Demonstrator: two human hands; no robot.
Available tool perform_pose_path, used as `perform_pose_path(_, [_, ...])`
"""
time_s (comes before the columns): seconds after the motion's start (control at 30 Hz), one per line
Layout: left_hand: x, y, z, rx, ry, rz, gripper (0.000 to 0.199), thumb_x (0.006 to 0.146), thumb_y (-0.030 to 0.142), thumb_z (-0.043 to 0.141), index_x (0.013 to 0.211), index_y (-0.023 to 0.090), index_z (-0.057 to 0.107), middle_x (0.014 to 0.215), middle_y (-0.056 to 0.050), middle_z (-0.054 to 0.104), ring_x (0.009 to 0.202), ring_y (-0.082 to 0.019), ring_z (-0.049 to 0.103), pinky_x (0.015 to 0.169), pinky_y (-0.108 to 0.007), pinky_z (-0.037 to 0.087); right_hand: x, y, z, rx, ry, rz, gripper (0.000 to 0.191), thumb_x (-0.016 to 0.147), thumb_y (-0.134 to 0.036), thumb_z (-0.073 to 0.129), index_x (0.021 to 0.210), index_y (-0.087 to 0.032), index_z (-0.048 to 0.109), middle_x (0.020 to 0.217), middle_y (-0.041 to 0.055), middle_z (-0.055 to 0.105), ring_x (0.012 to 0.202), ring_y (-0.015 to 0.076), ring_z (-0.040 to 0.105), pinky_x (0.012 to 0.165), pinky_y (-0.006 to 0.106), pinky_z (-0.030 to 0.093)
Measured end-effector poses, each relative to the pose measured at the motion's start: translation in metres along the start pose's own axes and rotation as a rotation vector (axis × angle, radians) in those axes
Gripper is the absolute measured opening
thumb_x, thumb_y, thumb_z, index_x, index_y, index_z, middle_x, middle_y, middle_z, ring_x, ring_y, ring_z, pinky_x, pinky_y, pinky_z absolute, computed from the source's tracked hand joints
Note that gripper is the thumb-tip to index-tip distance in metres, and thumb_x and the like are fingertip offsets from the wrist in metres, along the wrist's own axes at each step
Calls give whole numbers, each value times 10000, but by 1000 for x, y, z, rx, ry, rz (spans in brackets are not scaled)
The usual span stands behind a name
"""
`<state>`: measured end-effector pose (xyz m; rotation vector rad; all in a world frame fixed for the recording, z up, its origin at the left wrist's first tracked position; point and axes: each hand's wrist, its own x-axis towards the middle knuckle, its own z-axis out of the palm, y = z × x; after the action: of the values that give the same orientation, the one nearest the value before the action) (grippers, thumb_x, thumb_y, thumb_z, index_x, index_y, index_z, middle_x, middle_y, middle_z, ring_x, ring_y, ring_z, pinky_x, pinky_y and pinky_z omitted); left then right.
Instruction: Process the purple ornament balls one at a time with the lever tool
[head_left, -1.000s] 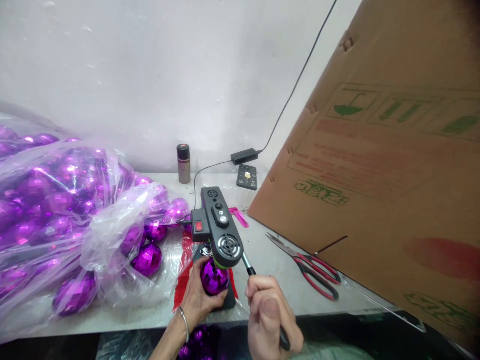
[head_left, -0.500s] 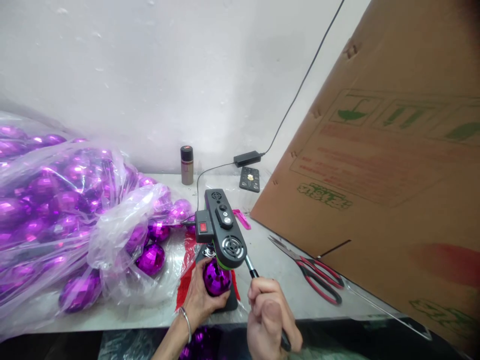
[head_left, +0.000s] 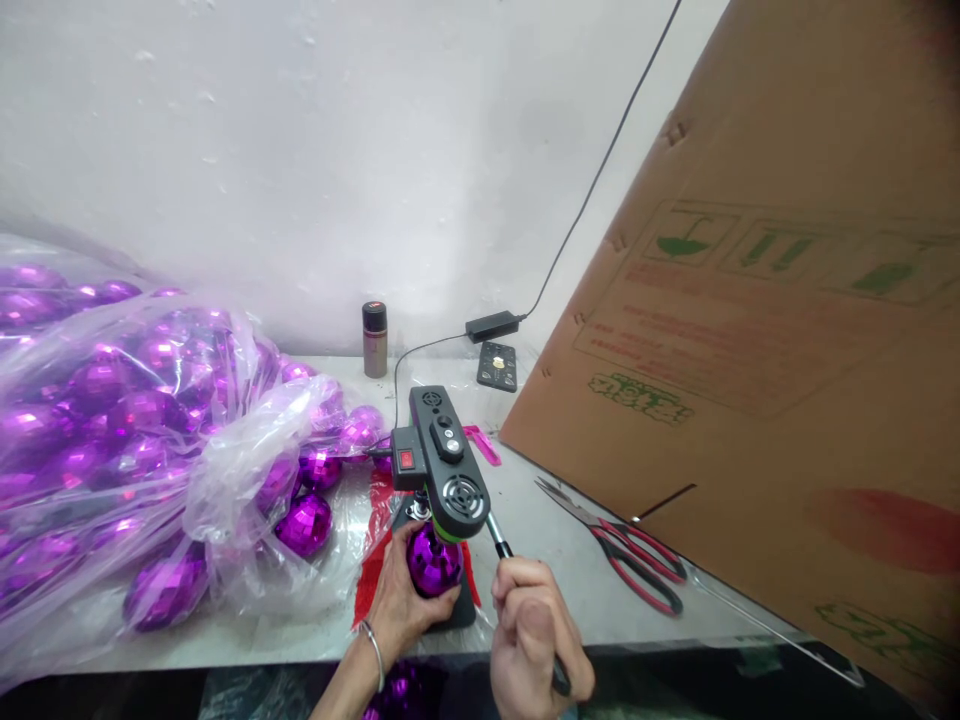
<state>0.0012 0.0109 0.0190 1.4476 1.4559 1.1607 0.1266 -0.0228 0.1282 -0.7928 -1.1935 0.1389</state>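
My left hand [head_left: 405, 590] is wrapped round a shiny purple faceted ball ornament [head_left: 435, 562], keeping it under the front end of a small black press machine [head_left: 448, 465]. The machine has a red switch on its side and a green ring beneath its head, which the ball's top meets. In my right hand [head_left: 536, 630], fingers closed, is the black grip of the machine's metal lever [head_left: 496, 535]. Under the machine's dark base lies a red sheet [head_left: 367, 590]. Exactly how the ball's top joins the head is hidden.
On the left, a clear plastic bag [head_left: 232, 470] bulges with purple balls. Scissors [head_left: 622, 545] lie at the right beside a large cardboard box [head_left: 712, 330]. Behind the machine are a bottle [head_left: 375, 340], a power adapter [head_left: 493, 326], a black card-like item [head_left: 497, 367] and a pink strip [head_left: 484, 444].
The whole view has shifted slightly. Both hands keep their holds on the ball and the lever; the right hand and lever have barely moved.
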Motion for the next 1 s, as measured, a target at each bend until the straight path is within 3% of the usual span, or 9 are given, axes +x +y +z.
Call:
perform_pose_path(0.57, [7,-7,4,17,57,55,752,621,422,878,1294,220,612,1226,-113,797,1177,-374,802,1078,-571,652,-1,8,7,-62,20,-32,438,1162,-211,438,729,-243,503,645,-30,518,576,146,581,522,267,417])
perform_pose_path(0.8, [10,-8,3,-12,12,60,776,626,412,857,1325,221,582,1233,-122,802,1173,-376,809,1087,-572,644,-10,12,8,-61,26,-73,477,1185,-255,425,714,-240,497,645,-25,552,568,143,591,538,267,451])
perform_pose_path(0.93, [12,-4,2,-21,8,50,780,621,407,857,1322,214,574,1239,-128,794,1191,-377,802,1105,-566,634,16,-3,13,-37,32,-56,488,1182,-220,425,696,-240,467,611,-42,499,553,132,556,529,261,412])
perform_pose_path(1.0, [14,0,-1,-28,4,43,782,630,412,871,1326,221,570,1263,-132,790,1221,-380,792,1129,-572,622,39,-17,15,-42,-16,5,457,1167,-209,490,711,-233,498,657,-32,550,568,123,549,537,259,414])
